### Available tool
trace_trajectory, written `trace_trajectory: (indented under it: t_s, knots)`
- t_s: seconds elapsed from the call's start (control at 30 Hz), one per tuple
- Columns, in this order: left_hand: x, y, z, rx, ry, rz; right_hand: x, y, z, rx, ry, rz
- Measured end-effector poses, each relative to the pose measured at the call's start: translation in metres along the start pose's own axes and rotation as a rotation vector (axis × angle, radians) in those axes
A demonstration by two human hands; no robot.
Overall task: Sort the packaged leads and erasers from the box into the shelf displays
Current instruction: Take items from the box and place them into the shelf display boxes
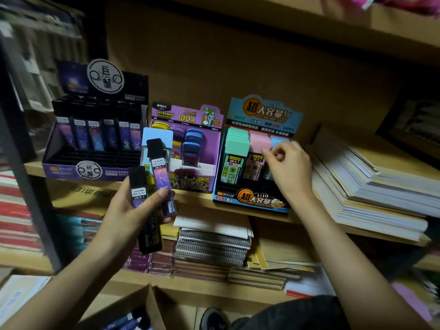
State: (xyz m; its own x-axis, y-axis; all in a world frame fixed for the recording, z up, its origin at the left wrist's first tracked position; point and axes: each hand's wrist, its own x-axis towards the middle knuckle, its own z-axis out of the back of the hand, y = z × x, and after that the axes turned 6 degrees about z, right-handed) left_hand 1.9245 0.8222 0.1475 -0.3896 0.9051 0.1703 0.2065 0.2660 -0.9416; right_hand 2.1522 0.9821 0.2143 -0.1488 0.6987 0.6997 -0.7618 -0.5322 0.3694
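Above the near brown cardboard box, the left hand clamps fanned dark purple lead packs, labels showing for sorting, while the right hand has curled fingers at the blue cardboard display on the shelf, grip unclear.

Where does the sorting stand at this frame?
Roughly midway. Done: the dark constellation display, purple Ultraman display and blue display all hold packs. In hand: the left hand grips several lead packs; the right hand is at the blue display's pastel packs, and whether it pinches one is unclear. Left: more packs lie in the cardboard box.
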Motion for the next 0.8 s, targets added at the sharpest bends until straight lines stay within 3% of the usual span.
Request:
trace_trajectory:
  t_s: [0.1, 0.27, 0.47, 0.8]
  knots:
    - [-0.002, -0.005, 0.002, -0.002, -0.003, -0.006, -0.01, 0.032, 0.009, 0.262, -0.053, 0.153]
    - [-0.006, -0.011, 0.008, 0.013, 0.002, 0.001, -0.041, 0.105, -0.015, 0.741, 0.395, 0.021]
    - [-0.014, -0.018, 0.028, 0.112, -0.009, 0.012, -0.051, 0.159, -0.049, 0.957, 0.578, -0.15]
    - [-0.022, -0.057, 0.086, 0.191, -0.132, 0.003, -0.031, 0.204, -0.062, 1.087, 0.702, -0.117]
